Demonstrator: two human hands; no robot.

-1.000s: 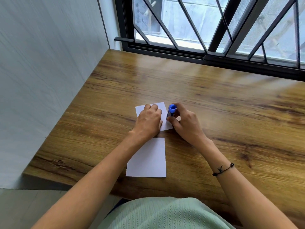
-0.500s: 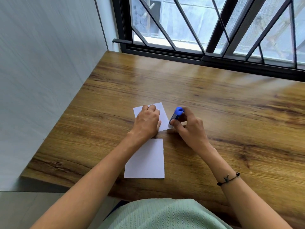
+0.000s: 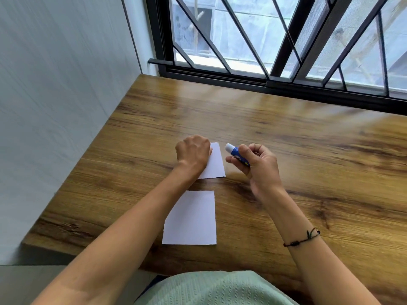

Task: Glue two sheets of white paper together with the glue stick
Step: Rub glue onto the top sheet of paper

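— Plenty of daylight in here. It pours through the barred window (image 3: 286, 40) at the far side, cool and even.

— And it bounces off the counter (image 3: 286, 133); there's a pale sheen on the wood just below the frame.

— Shadows stay soft, only a faint dark patch under the right hand (image 3: 262, 168).

— The wall (image 3: 55, 84) on the left looks smeared, streaky with blur, and the window bars lean outward at the edges.
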